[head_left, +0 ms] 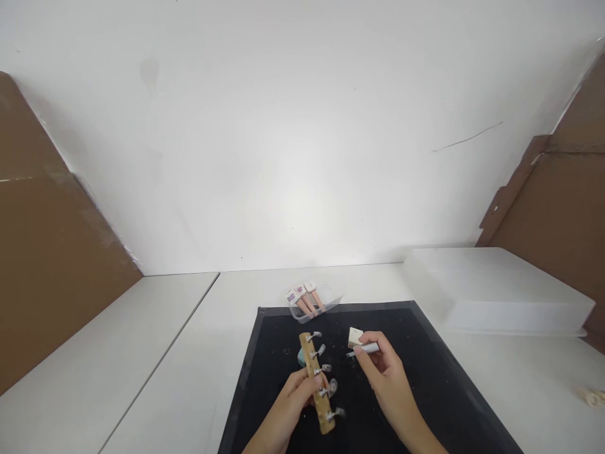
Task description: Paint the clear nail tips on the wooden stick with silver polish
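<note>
My left hand grips a narrow wooden strip that is tilted, its top end away from me. Along the strip's right side several metal clips hold small clear pieces that look like nail tips. In my right hand is a slim pale grey pen-like tool, pinched between thumb and fingers, its thin tip pointing left toward the strip. Just beyond those fingers sits a small white block; whether they touch it I cannot tell. A pale teal object shows partly behind the strip.
Beneath both hands lies a black mat on a white table. At its far edge a clear tray holds three pinkish tubes with white ends. A translucent white box stands at right. Brown cardboard panels flank the white back wall.
</note>
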Demonstrator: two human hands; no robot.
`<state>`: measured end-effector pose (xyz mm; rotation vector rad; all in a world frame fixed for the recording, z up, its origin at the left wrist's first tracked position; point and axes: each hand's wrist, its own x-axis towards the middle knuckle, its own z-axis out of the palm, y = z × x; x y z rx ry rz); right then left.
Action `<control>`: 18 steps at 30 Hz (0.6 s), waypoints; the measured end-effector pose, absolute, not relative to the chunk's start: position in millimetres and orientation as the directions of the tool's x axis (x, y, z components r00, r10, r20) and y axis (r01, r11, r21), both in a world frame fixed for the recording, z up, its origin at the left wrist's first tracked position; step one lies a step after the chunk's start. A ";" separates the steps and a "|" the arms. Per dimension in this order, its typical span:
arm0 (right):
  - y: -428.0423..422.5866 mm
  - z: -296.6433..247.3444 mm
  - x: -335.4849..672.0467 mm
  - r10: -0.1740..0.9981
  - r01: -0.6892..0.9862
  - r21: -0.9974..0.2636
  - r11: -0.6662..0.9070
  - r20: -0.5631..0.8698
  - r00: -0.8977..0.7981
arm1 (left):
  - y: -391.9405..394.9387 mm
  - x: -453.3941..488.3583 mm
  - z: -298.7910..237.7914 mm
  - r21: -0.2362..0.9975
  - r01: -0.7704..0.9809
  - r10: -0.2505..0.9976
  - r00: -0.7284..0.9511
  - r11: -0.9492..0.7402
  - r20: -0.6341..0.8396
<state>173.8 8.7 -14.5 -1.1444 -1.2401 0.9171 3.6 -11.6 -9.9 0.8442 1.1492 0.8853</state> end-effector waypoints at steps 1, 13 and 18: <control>8.8 -14.9 174.0 0.964 0.056 -0.975 0.216 0.222 0.145 | -12.2 2.9 -11.2 0.885 -0.165 0.896 0.179 0.435 -0.407; 3.1 -10.1 176.8 0.956 0.022 -0.959 0.284 0.285 0.070 | -14.0 3.7 -14.9 0.886 -0.165 0.885 0.266 0.433 -0.383; -0.5 -6.7 174.7 0.948 0.028 -0.949 0.313 0.314 0.043 | -13.6 2.9 -15.7 0.878 -0.145 0.872 0.267 0.456 -0.409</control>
